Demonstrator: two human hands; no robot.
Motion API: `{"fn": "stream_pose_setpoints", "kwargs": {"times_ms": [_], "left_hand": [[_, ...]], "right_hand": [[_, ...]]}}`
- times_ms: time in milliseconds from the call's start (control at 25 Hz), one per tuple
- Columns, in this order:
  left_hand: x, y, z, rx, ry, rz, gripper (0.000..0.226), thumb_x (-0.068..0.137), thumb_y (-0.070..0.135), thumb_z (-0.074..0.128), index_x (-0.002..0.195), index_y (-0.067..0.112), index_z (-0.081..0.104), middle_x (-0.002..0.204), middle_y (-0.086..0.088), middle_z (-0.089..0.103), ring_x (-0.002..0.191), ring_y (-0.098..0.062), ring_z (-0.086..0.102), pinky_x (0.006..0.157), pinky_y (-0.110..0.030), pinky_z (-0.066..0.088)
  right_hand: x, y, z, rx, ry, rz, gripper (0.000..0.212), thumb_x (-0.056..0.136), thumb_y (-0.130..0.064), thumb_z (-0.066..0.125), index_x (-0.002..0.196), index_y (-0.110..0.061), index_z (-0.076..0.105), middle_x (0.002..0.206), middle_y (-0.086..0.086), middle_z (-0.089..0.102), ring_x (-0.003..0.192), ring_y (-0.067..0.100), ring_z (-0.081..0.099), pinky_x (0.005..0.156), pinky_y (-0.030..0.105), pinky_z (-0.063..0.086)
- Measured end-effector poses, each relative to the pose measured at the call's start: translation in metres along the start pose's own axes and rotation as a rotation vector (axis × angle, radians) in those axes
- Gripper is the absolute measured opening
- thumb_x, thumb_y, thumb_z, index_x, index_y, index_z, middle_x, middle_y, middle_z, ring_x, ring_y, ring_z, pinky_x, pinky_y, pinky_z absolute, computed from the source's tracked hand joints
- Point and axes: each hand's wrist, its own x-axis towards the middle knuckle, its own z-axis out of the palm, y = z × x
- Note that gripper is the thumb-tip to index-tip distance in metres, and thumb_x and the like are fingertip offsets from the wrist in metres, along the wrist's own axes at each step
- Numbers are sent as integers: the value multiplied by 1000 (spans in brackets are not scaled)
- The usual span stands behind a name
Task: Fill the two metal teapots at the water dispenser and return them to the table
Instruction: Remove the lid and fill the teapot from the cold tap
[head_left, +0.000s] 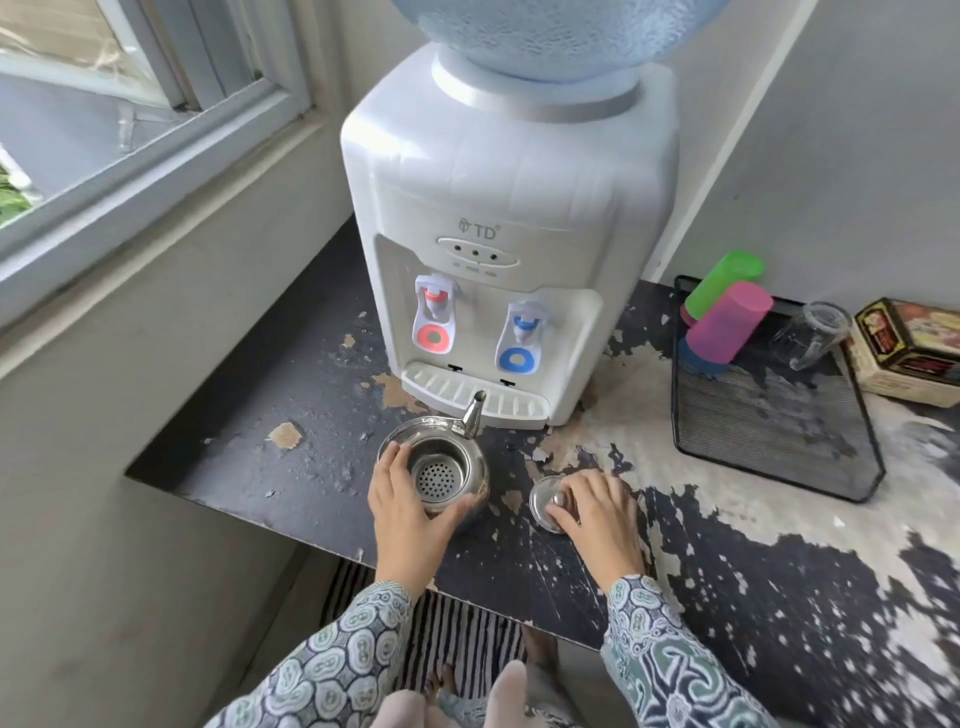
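Left hand (410, 506) fingers curl around the open round steel teapot (441, 467) to steady it, while right hand (597, 512) fingers pinch its small steel lid (543, 503) on the peeling dark bench (322, 457), clearing the opening for filling.

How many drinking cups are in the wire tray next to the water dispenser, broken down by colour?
In the black mesh tray, lying on their sides:
Green cup: 1
Pink cup: 1
Clear glass: 1
Blue cup, mostly hidden under the pink one: 1
Total: 4
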Motion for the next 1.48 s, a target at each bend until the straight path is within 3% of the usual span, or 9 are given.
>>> {"fn": "stream_pose_setpoints", "kwargs": {"times_ms": [120,240,520,680,840,1120,1240,1320,1480], "left_hand": [[-8,21,-1,-97,-200,-189,83,85,37,59,146,16,7,155,-1,-5,141,-28,-6,115,-44,6],[-15,31,-4,-185,-299,-268,76,86,44,54,145,22,11,153,3,0,138,-31,2,111,-48,15],[16,9,-23,199,-183,44,100,54,74,61,138,39,20,149,7,-2,134,-25,3,110,-51,13],[26,-7,-13,-58,-393,44,116,54,42,84,140,34,6,154,-7,-6,144,-25,-7,117,-50,13],[23,-6,-1,-228,-292,96,113,55,25,87,139,31,13,144,4,33,132,-9,34,113,-40,30],[41,43,4,-314,-122,157,102,59,38,83,140,36,21,134,8,35,117,-4,45,92,-7,39],[47,55,13,-337,-110,123,101,58,52,77,139,44,17,133,1,32,100,-24,59,94,-35,51],[51,60,21,-320,-102,88,103,55,63,71,138,47,12,136,-2,29,115,-32,51,102,-45,44],[53,69,35,-333,-39,46,91,72,41,71,142,39,12,145,-2,23,136,-16,22,116,-44,21]], "right_hand": [[-5,-22,-4,185,67,46,42,81,-48,52,113,-21,53,123,0,52,111,17,39,93,35,38],[-9,-56,-13,403,2,-17,60,79,-63,29,120,-24,47,118,-9,46,107,6,31,91,27,30],[3,-78,-23,732,-129,43,43,87,-27,57,126,-22,39,124,-2,38,113,9,40,91,21,30],[13,-74,-26,864,-177,87,41,92,-22,49,131,-25,38,133,-3,39,118,3,34,98,21,26],[11,-74,-27,959,-175,200,38,94,-28,44,130,-18,36,128,-3,44,114,5,41,92,18,33],[42,-68,-62,1101,-62,242,29,96,-36,32,113,-15,44,104,5,56,91,11,56,73,21,43],[53,-63,-64,1037,-82,241,37,94,-44,31,115,-19,48,112,3,55,101,13,53,83,26,40],[59,-58,-61,1000,-103,230,47,89,-52,32,119,-20,49,121,4,54,112,17,51,92,32,40],[69,-52,-64,909,-186,188,49,92,-43,41,136,-20,37,131,1,52,120,17,49,100,34,40]]}}
